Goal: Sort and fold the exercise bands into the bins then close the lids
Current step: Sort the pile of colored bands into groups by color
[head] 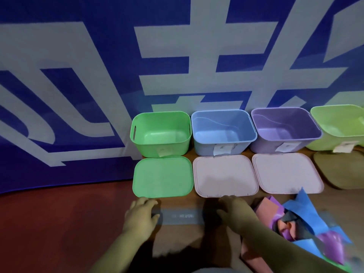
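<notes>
Left hand [140,215] has its fingers curled, pinching the left end of the grey band [181,216]. Band lies flat on table [177,241], just before green lid [162,177] and pink lid [225,176]. Right hand [234,211] grips the other end. Mixed band pile [307,219] further right.

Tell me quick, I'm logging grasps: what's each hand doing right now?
Left hand: on the left end of the grey band; pinching or pressing cannot be told.
Right hand: on its right end; likewise cannot be told.
</notes>
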